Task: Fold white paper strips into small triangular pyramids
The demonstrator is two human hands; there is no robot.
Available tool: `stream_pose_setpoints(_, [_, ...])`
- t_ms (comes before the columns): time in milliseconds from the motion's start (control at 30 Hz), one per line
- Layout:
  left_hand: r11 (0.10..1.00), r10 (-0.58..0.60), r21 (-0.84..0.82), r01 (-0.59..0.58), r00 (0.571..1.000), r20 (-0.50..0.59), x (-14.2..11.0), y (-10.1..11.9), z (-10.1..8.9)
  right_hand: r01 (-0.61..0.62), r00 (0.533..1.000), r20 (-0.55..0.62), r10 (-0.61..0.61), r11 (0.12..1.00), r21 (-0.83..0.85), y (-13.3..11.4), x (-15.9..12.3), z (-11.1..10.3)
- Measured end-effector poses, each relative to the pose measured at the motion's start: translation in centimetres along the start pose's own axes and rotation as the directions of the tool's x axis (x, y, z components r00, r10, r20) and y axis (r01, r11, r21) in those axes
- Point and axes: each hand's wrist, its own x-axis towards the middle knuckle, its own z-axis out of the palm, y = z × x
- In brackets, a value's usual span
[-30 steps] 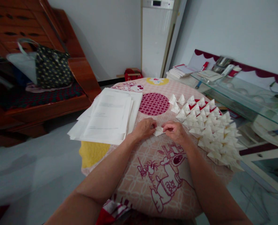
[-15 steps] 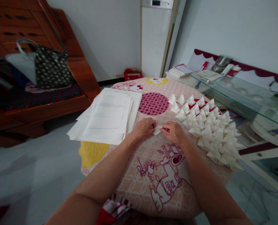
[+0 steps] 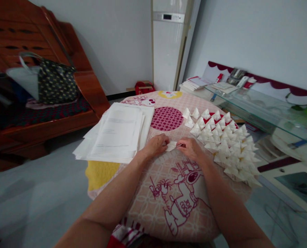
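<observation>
A small folded piece of white paper (image 3: 171, 146) lies between my two hands on the cloth-covered round table (image 3: 166, 206). My left hand (image 3: 157, 144) has its fingers curled closed on the paper's left end. At the other end, my right hand (image 3: 190, 148) pinches the paper's edge between thumb and fingers. The fingers partly cover the paper, so its exact folds cannot be made out. To the right stand many pointed folded paper pieces (image 3: 227, 144), packed in rows. A loose stack of printed paper sheets (image 3: 117, 132) rests left of my hands.
A glass shelf unit (image 3: 262, 106) adjoins the table's right side, with booklets (image 3: 193, 83) at its far end. At the left is a wooden bench (image 3: 88, 91) bearing a patterned bag (image 3: 56, 81). A tall white air conditioner (image 3: 166, 48) stands behind the table.
The camera view has tilted up slightly. My right hand's fingers have shifted a little along the paper's right end, while my left hand keeps its place on the left end.
</observation>
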Motion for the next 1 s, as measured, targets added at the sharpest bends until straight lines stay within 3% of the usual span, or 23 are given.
stream_pose_setpoints(167, [0.983, -0.024, -0.181, 0.013, 0.998, -0.057, 0.0, -0.1, -0.4, 0.032, 0.999, -0.04, -0.03, 0.999, 0.04, -0.2, 0.2, 0.1])
stream_pose_setpoints(333, [0.941, -0.121, -0.339, 0.014, 0.948, -0.295, 0.1, -0.2, -0.7, -0.011, 0.983, -0.182, 0.029, 0.995, 0.1, -0.3, -0.1, -1.0])
stream_pose_setpoints(467, [0.968, -0.152, -0.234, 0.096, 0.959, -0.237, 0.4, -1.0, 0.2, -0.159, 0.89, -0.406, 0.208, 0.976, 0.151, 0.8, -0.2, -3.3])
stream_pose_setpoints(600, [0.983, -0.129, -0.149, 0.103, 0.975, -0.181, 0.6, -1.7, 0.9, -0.36, 0.817, -0.485, 0.312, 0.933, -0.007, 2.2, 1.1, -7.0])
stream_pose_setpoints(767, [0.988, -0.118, -0.114, 0.1, 0.979, -0.165, 0.6, -1.8, 0.9, -0.539, 0.815, -0.4, 0.42, 0.802, -0.256, 3.3, 4.7, -10.5])
stream_pose_setpoints(1000, [0.988, -0.125, -0.111, 0.108, 0.979, -0.16, 0.5, -1.5, 0.7, -0.561, 0.825, -0.315, 0.469, 0.745, -0.36, 5.4, 8.8, -10.4])
